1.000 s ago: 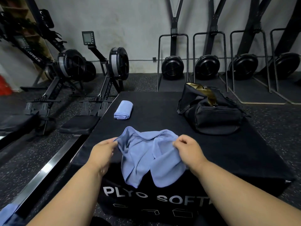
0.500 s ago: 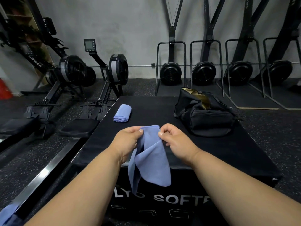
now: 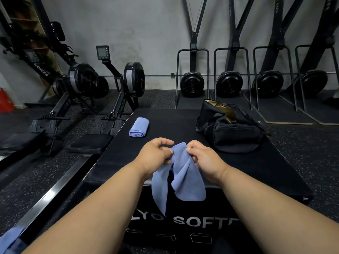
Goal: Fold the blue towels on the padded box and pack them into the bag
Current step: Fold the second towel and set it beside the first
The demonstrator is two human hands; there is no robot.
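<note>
The left hand (image 3: pixel 156 154) and the right hand (image 3: pixel 203 158) are close together, above the near edge of the black padded box (image 3: pixel 256 171). Each hand pinches the top edge of a blue towel (image 3: pixel 183 178) between its thumb and curled fingers. The two pinches almost meet, with just a small bump of cloth sticking up between them. Below the hands the towel hangs down in loose folds. It falls in front of the box's near side, over the white letters (image 3: pixel 205 220) printed there. One long pointed corner hangs lowest, under the left hand.

Past the hands and to their left, a folded blue towel (image 3: pixel 139 127) lies flat on the box top, near the far left edge. Past the hands and to their right sits the black bag (image 3: pixel 236 132), also on the box. Its top is open and shows a gold lining. The bag and the folded towel are well apart.

Far to the left of the hands, two rowing machines (image 3: pixel 117 99) stand on the dark floor. A bit of blue cloth (image 3: pixel 9 239) shows at the bottom left corner.
</note>
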